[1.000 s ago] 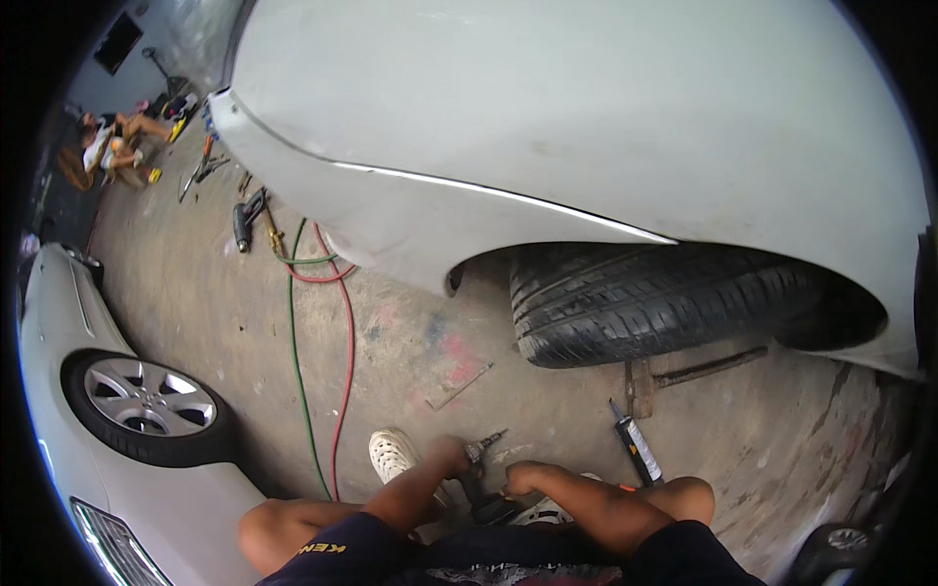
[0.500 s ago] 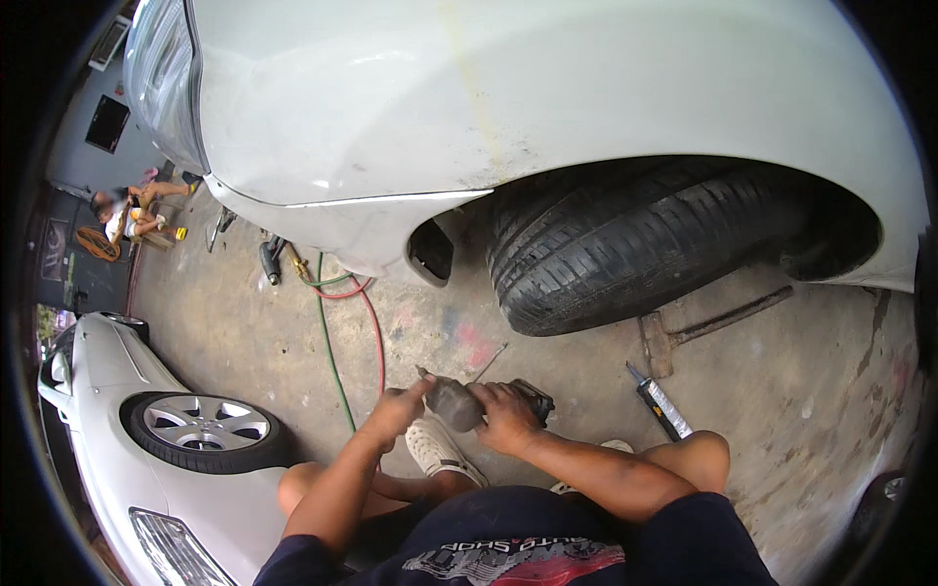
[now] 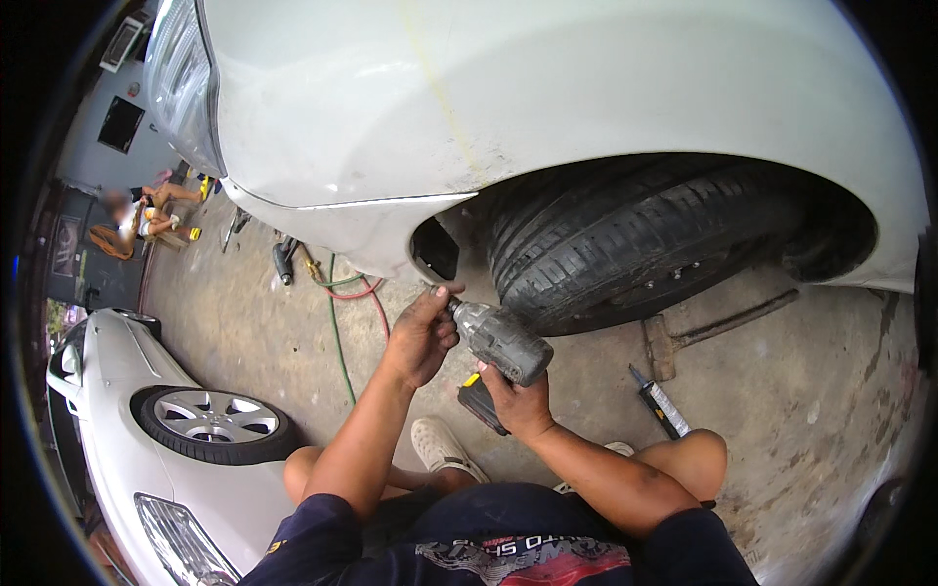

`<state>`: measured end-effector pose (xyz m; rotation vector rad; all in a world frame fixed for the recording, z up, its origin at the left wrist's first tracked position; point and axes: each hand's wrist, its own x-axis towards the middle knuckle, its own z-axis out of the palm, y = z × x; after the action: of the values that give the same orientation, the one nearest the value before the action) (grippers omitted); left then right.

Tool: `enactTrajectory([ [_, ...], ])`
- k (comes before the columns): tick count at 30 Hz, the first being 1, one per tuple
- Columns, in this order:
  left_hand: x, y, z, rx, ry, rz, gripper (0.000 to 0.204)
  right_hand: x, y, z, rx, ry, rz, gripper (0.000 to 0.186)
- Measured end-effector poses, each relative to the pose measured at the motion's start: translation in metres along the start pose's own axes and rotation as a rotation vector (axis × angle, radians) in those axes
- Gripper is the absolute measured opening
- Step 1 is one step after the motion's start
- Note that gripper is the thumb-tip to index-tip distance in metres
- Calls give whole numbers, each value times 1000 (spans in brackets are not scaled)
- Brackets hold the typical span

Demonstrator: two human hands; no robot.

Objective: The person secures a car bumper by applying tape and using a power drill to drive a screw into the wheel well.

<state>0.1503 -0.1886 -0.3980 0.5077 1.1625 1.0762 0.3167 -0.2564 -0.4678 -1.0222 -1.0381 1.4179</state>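
A dark grey cordless impact wrench (image 3: 503, 342) is held up in front of the white car's wheel arch. My right hand (image 3: 518, 398) is wrapped round its grip, just above the black and yellow battery (image 3: 481, 402). At the tool's nose, my left hand (image 3: 422, 335) has its fingers closed round the tip; what else they may hold is hidden. The nose points up and left, toward the small opening (image 3: 434, 249) in the bumper edge. To the right of the tool, the black tyre (image 3: 625, 244) sits turned outward under the white fender (image 3: 586, 88).
A hammer (image 3: 660, 349) and a sealant tube (image 3: 664, 408) lie on the concrete at right. Green and red hoses (image 3: 337, 332) and a dark power tool (image 3: 283, 261) lie at left. A silver car (image 3: 122, 391) stands at left; a person (image 3: 147, 215) sits beyond.
Both hands have lifted the impact wrench up toward the wheel arch and turned it, bringing its battery into view at lower left. The left hand now grips higher, near the bumper.
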Motion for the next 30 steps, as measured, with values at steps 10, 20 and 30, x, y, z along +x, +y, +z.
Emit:
enactTrajectory([
  [10, 31, 11, 5, -91, -9, 119, 19, 27, 17, 11, 253, 12, 185, 37],
  [20, 29, 18, 5, -124, -5, 101, 19, 36, 17, 10, 274, -16, 188, 21],
  [30, 35, 19, 1, -120, 2, 68, 18, 37, 12, 8, 109, -12, 66, 30],
])
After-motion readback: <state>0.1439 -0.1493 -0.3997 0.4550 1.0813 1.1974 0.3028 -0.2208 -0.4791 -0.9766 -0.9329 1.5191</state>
